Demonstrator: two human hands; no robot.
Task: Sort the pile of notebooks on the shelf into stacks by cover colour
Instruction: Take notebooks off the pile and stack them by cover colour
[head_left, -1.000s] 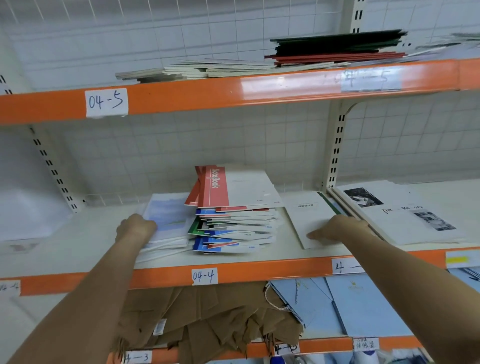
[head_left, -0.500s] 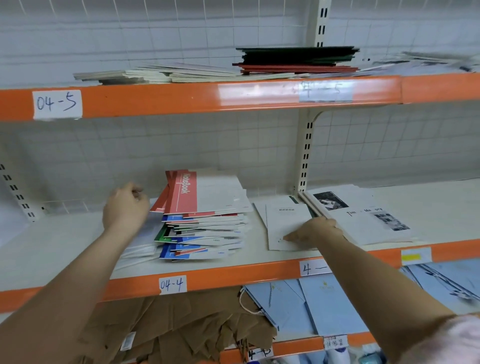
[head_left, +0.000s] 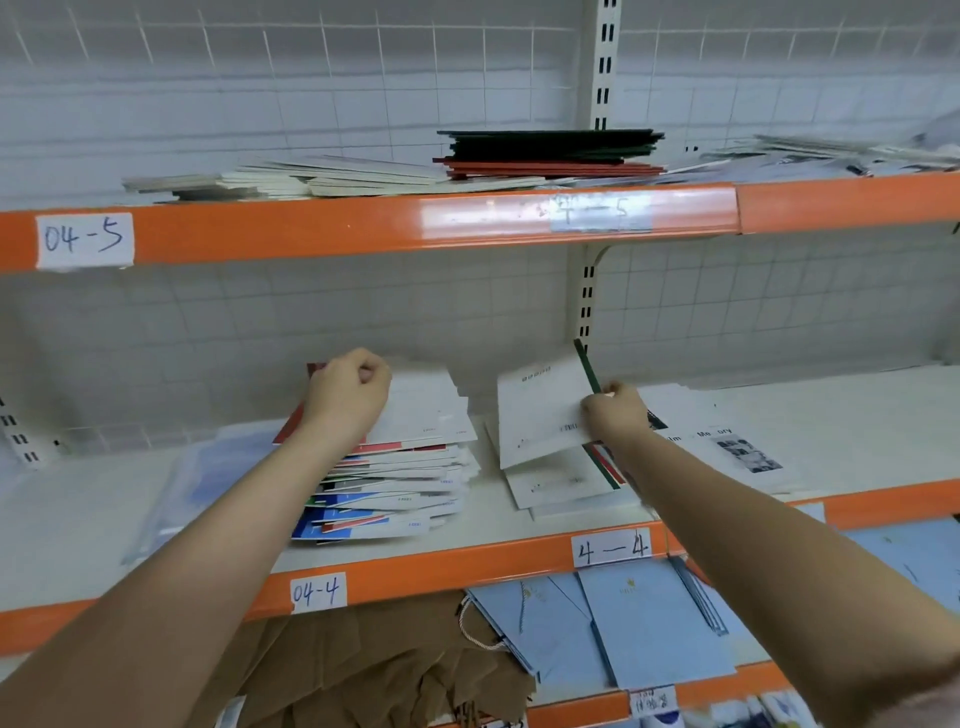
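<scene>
**Both hands in the notebook pile on the middle shelf**

The pile of notebooks (head_left: 395, 478) sits on the white shelf (head_left: 857, 415) above the "04-4" label (head_left: 318, 592), a slumped heap of white back covers with red, blue and green strips fanned out at its left side. The left hand (head_left: 348, 400) rests on top of the pile, fingers curled at the top notebook's (head_left: 431, 410) far left corner; whether it actually grips the cover, I can't tell.

Just beside the pile, the right hand (head_left: 615, 415) pinches a green-spined notebook (head_left: 540, 410) by its right edge, tilted up off a small stack (head_left: 561, 486) beneath. Its white back faces up and its long axis runs away from me toward the wire grid wall (head_left: 363, 322).

Right of that lie black-and-white printed sheets (head_left: 743, 447). The shelf overhead, marked "04-5" (head_left: 83, 240), carries dark green and red covers (head_left: 550, 150). Below hang brown paper bags (head_left: 363, 670) and pale blue bags (head_left: 649, 623).
</scene>
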